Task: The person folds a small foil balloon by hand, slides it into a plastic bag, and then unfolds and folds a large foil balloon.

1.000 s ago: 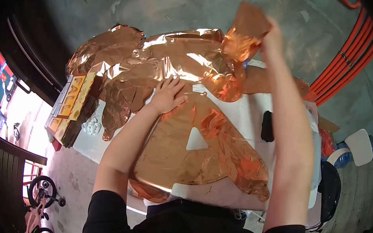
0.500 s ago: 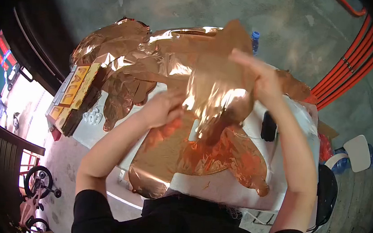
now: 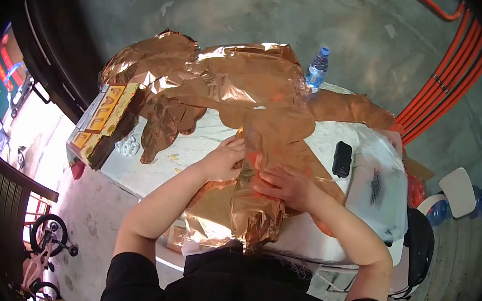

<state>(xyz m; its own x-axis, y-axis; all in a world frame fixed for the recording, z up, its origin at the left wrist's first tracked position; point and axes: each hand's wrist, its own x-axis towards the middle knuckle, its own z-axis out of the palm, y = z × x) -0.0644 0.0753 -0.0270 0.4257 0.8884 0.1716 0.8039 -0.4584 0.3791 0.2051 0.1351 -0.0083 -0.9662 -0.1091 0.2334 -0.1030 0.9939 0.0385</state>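
Observation:
A large flat sheet of shiny copper-coloured foil, which looks like a deflated foil balloon (image 3: 242,78), spreads across the white table (image 3: 208,127). One layer of it, a long folded strip (image 3: 258,210), runs down the middle towards my body. My left hand (image 3: 225,159) has its fingers curled on the strip's left edge; the fingertips are partly hidden. Across from it, my right hand (image 3: 290,185) lies with fingers stretched over the strip, pressing on the foil. More foil with rounded lobes (image 3: 165,126) lies further left.
A water bottle (image 3: 317,71) stands behind the foil. On the right are a black case (image 3: 342,159) and clear plastic bags (image 3: 379,190). A stack of yellow boxes (image 3: 105,114) sits at the left edge. Orange pipes (image 3: 445,83) run along the floor, near a white chair (image 3: 457,191).
The raised foil flap has come down towards my body and now lies as a strip. My right hand has moved down and left onto it; my left hand has shifted slightly right.

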